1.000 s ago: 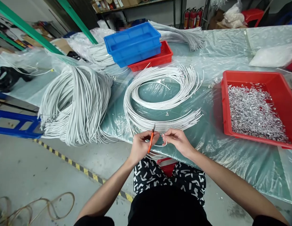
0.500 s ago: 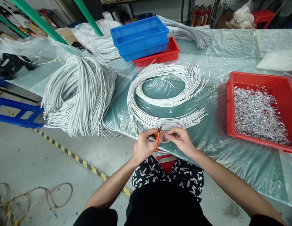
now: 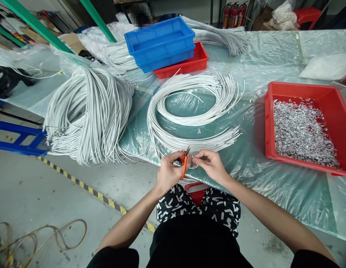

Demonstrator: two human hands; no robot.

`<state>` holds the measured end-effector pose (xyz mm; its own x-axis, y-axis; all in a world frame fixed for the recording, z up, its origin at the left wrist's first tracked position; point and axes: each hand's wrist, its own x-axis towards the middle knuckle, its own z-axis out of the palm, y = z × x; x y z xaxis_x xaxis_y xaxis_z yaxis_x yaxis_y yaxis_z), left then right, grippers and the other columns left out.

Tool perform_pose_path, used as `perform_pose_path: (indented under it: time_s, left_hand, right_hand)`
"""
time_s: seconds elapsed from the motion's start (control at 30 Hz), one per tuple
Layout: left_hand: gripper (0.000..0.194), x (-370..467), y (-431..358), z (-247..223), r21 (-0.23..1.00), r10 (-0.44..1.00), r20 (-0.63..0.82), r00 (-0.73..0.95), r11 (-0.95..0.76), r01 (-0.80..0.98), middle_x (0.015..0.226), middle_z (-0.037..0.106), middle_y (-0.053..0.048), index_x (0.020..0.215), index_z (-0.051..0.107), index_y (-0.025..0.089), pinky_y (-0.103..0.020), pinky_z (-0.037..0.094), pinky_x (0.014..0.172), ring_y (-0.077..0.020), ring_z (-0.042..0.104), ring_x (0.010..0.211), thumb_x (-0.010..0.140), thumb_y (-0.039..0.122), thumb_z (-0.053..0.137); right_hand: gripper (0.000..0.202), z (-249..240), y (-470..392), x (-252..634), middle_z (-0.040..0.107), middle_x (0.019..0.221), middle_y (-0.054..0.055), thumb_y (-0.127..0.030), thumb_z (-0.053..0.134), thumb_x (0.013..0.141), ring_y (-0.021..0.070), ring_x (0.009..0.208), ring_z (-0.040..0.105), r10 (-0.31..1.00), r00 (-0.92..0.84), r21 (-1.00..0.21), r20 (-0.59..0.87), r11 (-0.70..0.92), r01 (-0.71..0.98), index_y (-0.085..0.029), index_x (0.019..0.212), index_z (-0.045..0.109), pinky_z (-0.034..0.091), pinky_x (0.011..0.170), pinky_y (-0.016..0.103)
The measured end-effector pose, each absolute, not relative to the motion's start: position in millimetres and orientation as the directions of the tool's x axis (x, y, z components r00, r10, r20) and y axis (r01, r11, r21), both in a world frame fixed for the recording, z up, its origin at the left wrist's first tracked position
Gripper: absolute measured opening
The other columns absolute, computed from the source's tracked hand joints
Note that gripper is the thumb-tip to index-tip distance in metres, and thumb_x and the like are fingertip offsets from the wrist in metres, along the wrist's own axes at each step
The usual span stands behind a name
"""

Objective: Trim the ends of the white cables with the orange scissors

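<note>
Orange-handled cutting pliers (image 3: 184, 165) rest in my left hand (image 3: 170, 172), their dark tips pointing up and away from me. My right hand (image 3: 210, 165) is closed in a pinch on the end of a white cable (image 3: 194, 166), close beside the pliers. Fingers of both hands nearly meet at the table's front edge, and they partly hide the cable end. Just beyond lies a curved bundle of white cables (image 3: 189, 143), its loose ends fanned to the right.
A thick heap of white cables (image 3: 91, 115) hangs over the edge at left. On the right stands a red bin (image 3: 308, 165) of small shiny metal pieces (image 3: 304, 134). Stacked blue bins (image 3: 161, 41) sit on a red tray (image 3: 202, 61) behind. Plastic sheeting covers the table (image 3: 253, 193).
The whole view has shifted slightly, with the table things now a little further left and up. Both hands keep nearly the same pose and hold.
</note>
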<state>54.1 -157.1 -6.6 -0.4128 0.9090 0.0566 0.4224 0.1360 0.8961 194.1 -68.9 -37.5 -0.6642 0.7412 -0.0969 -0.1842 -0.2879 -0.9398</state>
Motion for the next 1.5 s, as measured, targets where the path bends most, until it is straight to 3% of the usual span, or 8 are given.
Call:
perform_pose_path:
  time_s: [0.53, 0.8, 0.97, 1.17, 1.5]
  left_hand:
    - [0.015, 56, -155, -6, 0.882, 0.908, 0.058, -0.415, 0.148, 0.447, 0.068, 0.06, -0.001, 0.066, 0.063, 0.016, -0.025, 0.046, 0.065, -0.0133, 0.054, 0.065, 0.078, 0.025, 0.067]
    - [0.016, 40, -134, -7, 0.903, 0.909, 0.118, -0.4, 0.07, 0.424, 0.066, 0.06, -0.001, 0.068, 0.064, 0.015, -0.024, 0.045, 0.063, -0.0123, 0.052, 0.063, 0.079, 0.027, 0.065]
    - [0.02, 15, -64, -14, 0.845, 0.973, 0.11, -0.201, 0.015, 0.535, 0.059, 0.053, 0.001, 0.063, 0.061, 0.013, -0.023, 0.037, 0.054, -0.0099, 0.043, 0.057, 0.075, 0.028, 0.063]
    - [0.028, 5, -15, -32, 0.812, 0.988, 0.101, -0.119, -0.013, 0.583, 0.05, 0.039, 0.005, 0.05, 0.052, 0.014, -0.022, 0.026, 0.049, -0.0072, 0.032, 0.052, 0.068, 0.029, 0.068]
    - [0.024, 6, -17, -42, 0.82, 0.984, 0.077, -0.16, 0.029, 0.572, 0.053, 0.051, 0.002, 0.059, 0.061, 0.013, -0.021, 0.032, 0.05, -0.0084, 0.041, 0.053, 0.071, 0.032, 0.068]
  right_hand:
    - [0.028, -38, -70, 194, 0.068, 0.069, 0.002, -0.042, 0.081, 0.071, 0.0175, 0.063, 0.067, 0.748, -0.658, -0.941, -0.084, -0.277, -0.195, -0.019, 0.071, 0.067, 0.054, 0.064, 0.031]
    - [0.029, -35, -69, 194, 0.067, 0.066, 0.0, -0.043, 0.082, 0.068, 0.0161, 0.06, 0.066, 0.743, -0.658, -0.927, -0.122, -0.321, -0.191, -0.018, 0.069, 0.068, 0.055, 0.062, 0.029]
    - [0.032, -34, -69, 193, 0.066, 0.067, -0.001, -0.046, 0.082, 0.067, 0.0144, 0.059, 0.063, 0.717, -0.682, -0.919, -0.141, -0.351, -0.179, -0.018, 0.066, 0.067, 0.058, 0.063, 0.03]
    - [0.031, -39, -68, 191, 0.065, 0.068, 0.0, -0.043, 0.084, 0.064, 0.0133, 0.058, 0.061, 0.722, -0.676, -0.899, -0.143, -0.38, -0.216, -0.017, 0.066, 0.066, 0.057, 0.062, 0.03]
    - [0.032, -37, -70, 188, 0.066, 0.07, 0.0, -0.042, 0.085, 0.062, 0.0131, 0.058, 0.061, 0.697, -0.694, -0.872, -0.179, -0.439, -0.215, -0.016, 0.069, 0.067, 0.057, 0.062, 0.03]
